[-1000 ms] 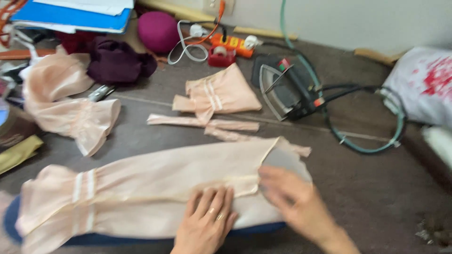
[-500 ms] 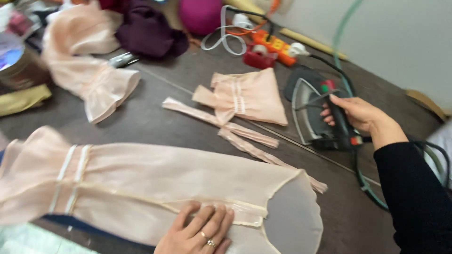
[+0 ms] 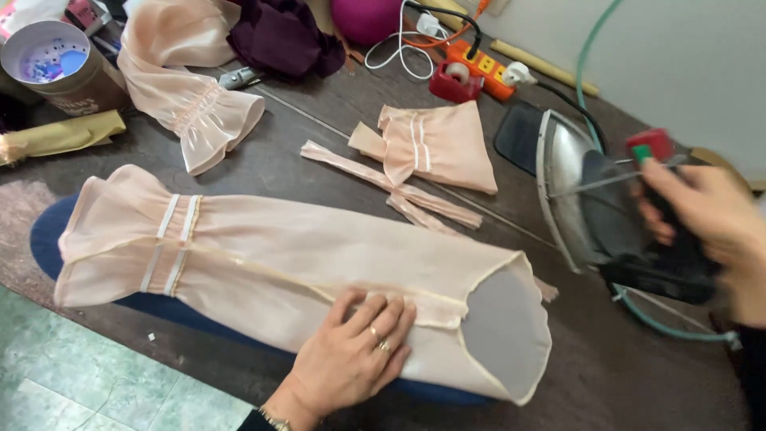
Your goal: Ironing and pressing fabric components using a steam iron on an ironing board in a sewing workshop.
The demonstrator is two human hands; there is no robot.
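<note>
— So what does the sheer peach fabric sleeve (image 3: pixel 279 267) look like?

— Long and see-through, flared at one end with two pale bands across it, and a thin seam running down its length. It lies stretched over a dark blue padded sleeve board (image 3: pixel 48 231) on the dark brown tabletop (image 3: pixel 622 375).

— And the hands?

— Left hand (image 3: pixel 355 355) lies flat on the sleeve near its wider open end, fingers spread, rings on two of them; its grip is apart, only pressing. Right hand (image 3: pixel 706 215) is blurred, its grip clamped on the handle of the black and silver electric iron (image 3: pixel 590 199), which is tipped up on the tabletop just beside the sleeve's end.

— Anything nearby?

— A smaller peach ruffled cuff piece (image 3: pixel 435 144) and narrow peach strips (image 3: pixel 399 187) lie just beyond the sleeve.
</note>
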